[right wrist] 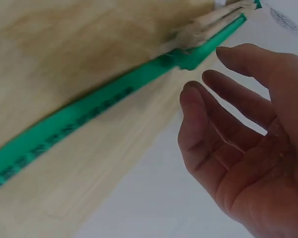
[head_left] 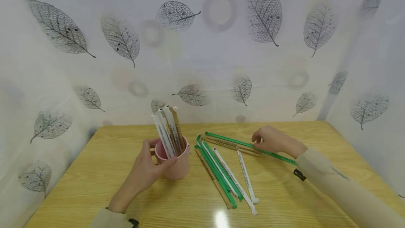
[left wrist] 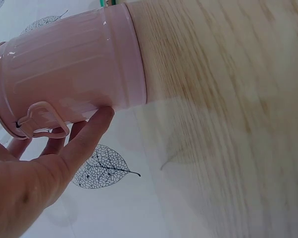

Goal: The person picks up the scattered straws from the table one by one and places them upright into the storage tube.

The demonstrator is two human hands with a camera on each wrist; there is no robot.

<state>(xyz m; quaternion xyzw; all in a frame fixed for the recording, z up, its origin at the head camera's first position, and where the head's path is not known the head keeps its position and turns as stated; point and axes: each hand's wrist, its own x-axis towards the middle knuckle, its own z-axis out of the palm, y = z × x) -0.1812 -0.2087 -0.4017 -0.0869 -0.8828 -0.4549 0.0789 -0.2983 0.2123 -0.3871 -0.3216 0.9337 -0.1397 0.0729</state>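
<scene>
Left hand [head_left: 147, 168] grips a pink cup [head_left: 179, 170] toward the desk's [head_left: 110, 152] left edge; right hand [head_left: 272, 140], slightly parted, beside a green straw [head_left: 280, 157] toward its right; pinching could snag adjoining beige straws [head_left: 218, 141].

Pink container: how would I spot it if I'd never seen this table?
In the head view, look left of centre on the wooden table, where the left hand grips the pink container. White and brown sticks stand in it, while the neighbouring sticks lie loose; nothing else on the table is pink.
</scene>
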